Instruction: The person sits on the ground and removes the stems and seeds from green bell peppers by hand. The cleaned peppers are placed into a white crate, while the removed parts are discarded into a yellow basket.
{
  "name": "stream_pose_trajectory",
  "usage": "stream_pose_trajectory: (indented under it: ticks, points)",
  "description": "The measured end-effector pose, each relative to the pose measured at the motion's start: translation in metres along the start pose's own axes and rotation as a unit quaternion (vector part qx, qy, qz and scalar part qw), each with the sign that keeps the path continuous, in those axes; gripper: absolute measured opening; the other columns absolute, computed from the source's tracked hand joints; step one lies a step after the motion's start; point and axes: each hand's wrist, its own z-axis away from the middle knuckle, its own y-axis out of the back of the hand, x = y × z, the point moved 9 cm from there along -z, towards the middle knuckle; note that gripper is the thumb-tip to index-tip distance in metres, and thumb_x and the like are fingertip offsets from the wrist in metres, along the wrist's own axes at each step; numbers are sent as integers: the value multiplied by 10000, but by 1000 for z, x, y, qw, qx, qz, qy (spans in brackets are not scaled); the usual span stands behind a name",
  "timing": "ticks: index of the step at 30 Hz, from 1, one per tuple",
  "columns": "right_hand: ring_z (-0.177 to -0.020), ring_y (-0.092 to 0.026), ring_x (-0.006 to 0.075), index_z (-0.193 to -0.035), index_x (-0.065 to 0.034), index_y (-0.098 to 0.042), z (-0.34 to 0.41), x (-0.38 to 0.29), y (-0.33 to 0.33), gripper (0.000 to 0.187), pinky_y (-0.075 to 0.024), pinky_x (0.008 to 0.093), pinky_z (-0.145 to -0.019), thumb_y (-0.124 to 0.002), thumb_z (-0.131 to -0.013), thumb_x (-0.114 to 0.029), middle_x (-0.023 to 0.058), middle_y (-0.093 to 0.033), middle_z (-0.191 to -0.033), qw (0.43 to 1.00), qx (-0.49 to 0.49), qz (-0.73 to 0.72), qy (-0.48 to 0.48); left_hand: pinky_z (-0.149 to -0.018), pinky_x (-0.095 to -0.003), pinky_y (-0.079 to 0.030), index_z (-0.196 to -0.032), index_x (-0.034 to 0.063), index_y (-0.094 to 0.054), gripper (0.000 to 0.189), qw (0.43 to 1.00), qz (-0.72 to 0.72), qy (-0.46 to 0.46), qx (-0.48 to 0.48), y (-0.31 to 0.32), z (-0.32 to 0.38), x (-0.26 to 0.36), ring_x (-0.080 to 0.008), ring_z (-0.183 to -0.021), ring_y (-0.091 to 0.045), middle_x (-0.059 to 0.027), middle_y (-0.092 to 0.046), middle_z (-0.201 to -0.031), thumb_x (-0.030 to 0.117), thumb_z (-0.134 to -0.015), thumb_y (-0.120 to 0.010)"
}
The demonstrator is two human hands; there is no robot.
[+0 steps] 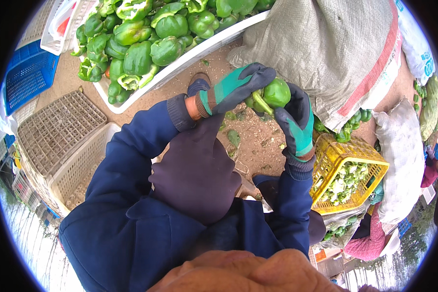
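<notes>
A green bell pepper [278,92] is between my two gloved hands, its thick pale-green stem pointing down toward me. My left hand [242,87], in a teal and dark-grey work glove, grips the pepper from its left side, with the fingers over the top. On the right, my right hand [297,118] wears a matching glove. Its thumb is by the stem's end and its fingers curl behind the pepper, partly hidden. Beyond my left hand, a white tub [189,60] is heaped with green bell peppers [138,58], several of them cut or broken.
A large woven sack [299,43] slumps ahead, peppers spilling from its mouth. At right, a tilted yellow crate [345,142] holds pale-green trimmings [346,180], beside a full white sack [399,160]. Plastic crates [62,127] stand at left. Another person's pink sleeve [367,244] shows lower right.
</notes>
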Motion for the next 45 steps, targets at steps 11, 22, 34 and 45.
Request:
stream_pose_trajectory:
  ticks: [11, 22, 34, 45]
  points:
    - [-1143, -562, 239, -1379, -10, -407, -5, -5, -3, 999, -484, 388, -966, -918, -600, -371, 126, -536, -1263, 974, 11, 164, 153, -1039, -399, -434, -1424, 46, -358, 928, 993, 74, 63, -67, -9, 0, 9, -260, -1225, -533, -146, -509, -1359, 331, -706, -873]
    - [-957, -610, 241, -1201, 1, -481, -11, -6, -17, 817, -508, 350, -821, -893, -578, -331, 137, -573, -1061, 948, -28, 258, 186, -927, -398, -483, -1245, 32, -510, 829, 1000, 16, -23, 2, 1, -4, 19, -300, -1078, -587, -150, -563, -1188, 400, -611, -897]
    - [-773, -587, 156, -982, -17, -542, -4, -8, -28, 568, -508, 315, -679, -855, -561, -234, 88, -606, -871, 971, -3, 225, 76, -914, -345, -490, -1248, 2, -512, 709, 989, 101, 105, -20, -1, 8, 14, -207, -1048, -607, -126, -607, -1135, 374, -737, -833]
    - [-870, -630, 155, -1159, 16, -542, -15, 43, -23, 504, -526, 283, -755, -678, -720, -189, 89, -637, -1036, 993, -43, 42, -105, -879, -310, -500, -1210, 19, -561, 468, 945, 228, 232, -17, -20, 23, -35, -143, -1023, -596, -77, -616, -1115, 215, -837, -764]
